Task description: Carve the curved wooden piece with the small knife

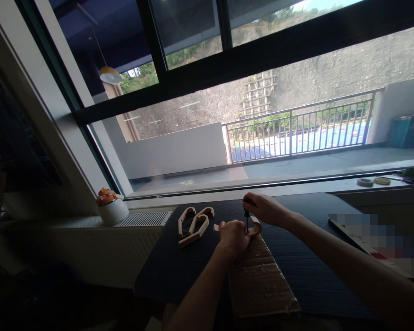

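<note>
My right hand [260,208] is closed around the dark handle of a screwdriver [247,220], which stands upright with its shaft pointing down. Beneath it lies a curved wooden hook [255,226], its rounded end showing to the right of the shaft. My left hand [232,235] presses and grips this hook, and the fingers cover its middle. The screwdriver's tip is hidden beside the left fingers. Under both hands is a worn piece of corrugated cardboard [262,280]. More wooden hooks [195,225] lie to the left, with small dark bits among them.
A dark table [303,248] carries everything, close to the window sill [313,184]. On the left, a white jar with an orange lid [112,209] stands on a radiator [141,219]. Tape rolls [365,182] sit on the sill. A flat, partly blurred item [357,236] lies at the right.
</note>
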A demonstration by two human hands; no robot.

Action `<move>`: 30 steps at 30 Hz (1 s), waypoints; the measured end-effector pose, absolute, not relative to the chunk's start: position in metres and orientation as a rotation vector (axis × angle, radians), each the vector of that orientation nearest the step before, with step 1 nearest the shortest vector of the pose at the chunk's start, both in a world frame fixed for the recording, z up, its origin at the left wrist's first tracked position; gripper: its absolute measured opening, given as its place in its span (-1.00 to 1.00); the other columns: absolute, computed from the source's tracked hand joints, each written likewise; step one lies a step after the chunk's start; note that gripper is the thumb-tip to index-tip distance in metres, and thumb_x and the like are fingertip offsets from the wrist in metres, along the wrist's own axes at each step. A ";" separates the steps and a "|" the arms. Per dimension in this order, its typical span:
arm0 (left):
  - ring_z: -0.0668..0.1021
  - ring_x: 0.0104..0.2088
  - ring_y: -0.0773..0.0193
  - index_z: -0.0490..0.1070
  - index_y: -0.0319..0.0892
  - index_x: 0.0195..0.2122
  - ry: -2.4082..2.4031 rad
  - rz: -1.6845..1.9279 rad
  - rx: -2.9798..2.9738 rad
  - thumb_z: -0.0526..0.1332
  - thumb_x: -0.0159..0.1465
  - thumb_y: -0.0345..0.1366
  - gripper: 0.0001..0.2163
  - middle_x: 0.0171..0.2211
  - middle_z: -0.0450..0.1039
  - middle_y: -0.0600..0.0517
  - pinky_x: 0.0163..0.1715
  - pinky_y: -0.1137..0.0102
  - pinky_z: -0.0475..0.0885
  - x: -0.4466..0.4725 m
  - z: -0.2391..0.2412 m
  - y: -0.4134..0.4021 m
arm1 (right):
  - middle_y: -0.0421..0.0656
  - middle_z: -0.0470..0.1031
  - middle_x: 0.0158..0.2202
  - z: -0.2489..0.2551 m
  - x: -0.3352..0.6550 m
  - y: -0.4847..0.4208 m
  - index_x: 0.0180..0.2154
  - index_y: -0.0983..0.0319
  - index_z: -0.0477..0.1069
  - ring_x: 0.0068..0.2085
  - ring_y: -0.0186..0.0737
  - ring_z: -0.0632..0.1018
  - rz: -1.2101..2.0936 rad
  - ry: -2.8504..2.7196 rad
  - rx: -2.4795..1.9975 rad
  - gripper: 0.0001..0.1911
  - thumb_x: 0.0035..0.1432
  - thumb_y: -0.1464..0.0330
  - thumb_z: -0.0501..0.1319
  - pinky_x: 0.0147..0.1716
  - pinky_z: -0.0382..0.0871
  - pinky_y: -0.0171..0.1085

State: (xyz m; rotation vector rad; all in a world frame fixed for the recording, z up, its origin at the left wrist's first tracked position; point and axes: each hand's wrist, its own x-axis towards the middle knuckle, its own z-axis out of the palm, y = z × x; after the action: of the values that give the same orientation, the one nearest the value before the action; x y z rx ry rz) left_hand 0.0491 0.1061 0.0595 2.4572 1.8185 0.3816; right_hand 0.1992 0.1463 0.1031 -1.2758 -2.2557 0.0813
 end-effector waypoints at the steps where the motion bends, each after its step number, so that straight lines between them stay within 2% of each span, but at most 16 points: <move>1: 0.54 -0.23 0.09 0.50 -0.13 -0.37 1.819 0.383 2.457 0.15 0.18 -0.13 -0.78 -0.27 0.55 -0.05 -0.13 0.23 0.24 0.049 0.059 0.106 | -0.17 0.48 -0.47 0.103 0.198 0.146 -0.29 0.20 0.37 -0.47 -0.29 0.43 0.059 -2.239 -1.290 -0.76 0.19 0.19 0.05 -0.52 0.08 -0.36; 5: 0.54 -0.23 0.09 0.50 -0.13 -0.36 1.811 0.392 2.460 0.14 0.19 -0.13 -0.77 -0.26 0.55 -0.04 -0.13 0.23 0.25 0.049 0.061 0.105 | -0.19 0.43 -0.54 0.100 0.193 0.146 -0.42 0.21 0.34 -0.56 -0.33 0.34 -0.011 -2.192 -1.329 -0.70 0.15 0.12 0.09 -0.57 -0.01 -0.35; 9: 0.54 -0.24 0.09 0.50 -0.14 -0.39 1.809 0.388 2.464 0.15 0.19 -0.14 -0.78 -0.28 0.55 -0.05 -0.15 0.23 0.25 0.049 0.063 0.104 | -0.19 0.42 -0.55 0.097 0.189 0.150 -0.44 0.21 0.33 -0.57 -0.34 0.33 -0.044 -2.166 -1.337 -0.70 0.17 0.14 0.07 -0.57 -0.03 -0.35; 11: 0.54 -0.25 0.09 0.50 -0.15 -0.39 1.813 0.384 2.462 0.15 0.19 -0.15 -0.79 -0.29 0.55 -0.05 -0.16 0.23 0.25 0.049 0.063 0.104 | -0.18 0.44 -0.51 0.096 0.188 0.151 -0.39 0.21 0.35 -0.53 -0.33 0.36 -0.045 -2.167 -1.317 -0.74 0.18 0.18 0.06 -0.55 0.00 -0.35; 14: 0.54 -0.24 0.09 0.49 -0.14 -0.39 1.814 0.377 2.458 0.15 0.18 -0.16 -0.80 -0.29 0.55 -0.05 -0.15 0.23 0.24 0.049 0.062 0.104 | -0.18 0.49 -0.43 0.097 0.188 0.150 -0.22 0.19 0.35 -0.47 -0.30 0.42 -0.042 -2.178 -1.270 -0.81 0.17 0.26 0.07 -0.52 0.06 -0.36; 18: 0.53 -0.23 0.09 0.49 -0.14 -0.38 1.810 0.371 2.457 0.15 0.19 -0.17 -0.80 -0.27 0.55 -0.05 -0.14 0.23 0.23 0.049 0.061 0.103 | -0.17 0.51 -0.38 0.101 0.191 0.145 -0.13 0.17 0.36 -0.44 -0.28 0.45 -0.019 -2.222 -1.202 -0.76 0.18 0.29 0.05 -0.49 0.12 -0.35; 24: 0.53 -0.22 0.10 0.47 -0.14 -0.36 1.814 0.380 2.451 0.13 0.20 -0.12 -0.77 -0.25 0.54 -0.05 -0.12 0.23 0.23 0.048 0.059 0.105 | -0.08 0.46 -0.08 0.105 0.197 0.139 0.04 0.21 0.33 -0.23 -0.24 0.50 0.062 -2.272 -1.076 -0.61 0.21 0.41 -0.06 -0.31 0.28 -0.34; 30: 0.53 -0.20 0.10 0.46 -0.14 -0.36 1.821 0.392 2.452 0.14 0.20 -0.13 -0.79 -0.24 0.54 -0.03 -0.11 0.23 0.23 0.048 0.058 0.104 | -0.08 0.50 -0.09 0.104 0.195 0.140 0.05 0.21 0.34 -0.18 -0.20 0.51 0.125 -2.232 -1.040 -0.61 0.22 0.38 -0.03 -0.24 0.32 -0.31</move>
State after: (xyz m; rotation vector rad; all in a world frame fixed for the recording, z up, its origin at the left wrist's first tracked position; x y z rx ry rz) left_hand 0.0485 0.1041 0.0584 2.4516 1.8207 0.3923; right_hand 0.1955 0.1398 0.1039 -1.0399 -2.2317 0.1252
